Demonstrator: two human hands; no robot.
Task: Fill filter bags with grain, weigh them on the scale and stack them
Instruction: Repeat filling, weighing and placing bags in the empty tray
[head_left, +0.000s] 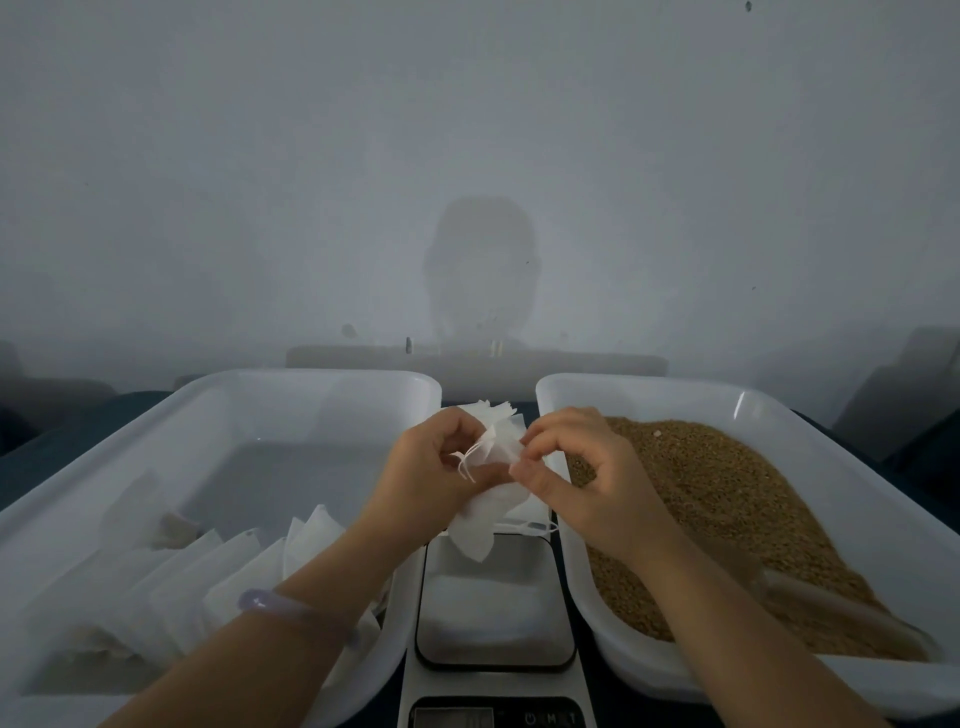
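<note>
Above the far edge of the white digital scale (493, 618) we hold a thin white drawstring filter bag (500, 451). Left hand (431, 467) fingers curl round its neck; right hand (576, 478) thumb and forefinger pinch the mouth.

Step, as we judge it: opening an empty bag. Next, one hand must hold the mouth open while the other fetches brown grain (727, 499) from the right white plastic tray (675, 396).

Scale display is cut off at the near edge, and we cannot tell the bag's contents.

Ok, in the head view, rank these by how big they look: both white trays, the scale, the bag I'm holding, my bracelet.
Largest: the bag tray and the grain tray. They look alike and both are cropped by the frame, so tied.
Then the scale.
Then the filter bag, partly hidden.
Smallest: the bracelet.
</note>
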